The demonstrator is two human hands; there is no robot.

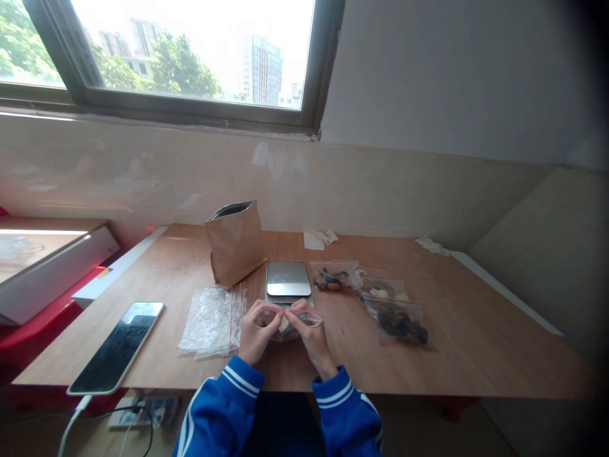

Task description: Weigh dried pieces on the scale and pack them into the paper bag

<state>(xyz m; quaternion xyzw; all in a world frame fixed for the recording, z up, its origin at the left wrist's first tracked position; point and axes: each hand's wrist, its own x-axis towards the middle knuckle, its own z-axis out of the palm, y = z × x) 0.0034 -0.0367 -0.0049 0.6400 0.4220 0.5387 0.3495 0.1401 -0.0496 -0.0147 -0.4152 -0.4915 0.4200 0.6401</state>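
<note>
Both my hands pinch the top edge of a clear zip bag (285, 334) in front of me. My left hand (258, 330) grips the left part of its rim, and my right hand (307, 329) the right part, thumbs close together at the middle. Something pale and dark lies inside the bag, mostly hidden by my fingers. Just beyond my hands sits a small digital scale (288, 279) with a bare metal plate. Left of my hands lies a stack of clear zip bags (212, 320).
An open brown paper pouch (236, 246) stands behind the bag stack. Filled zip bags (402, 322) with dark and pale pieces lie at right. A phone (118, 346) on a charging cable overhangs the front left edge. Crumpled tissue (326, 237) lies near the wall.
</note>
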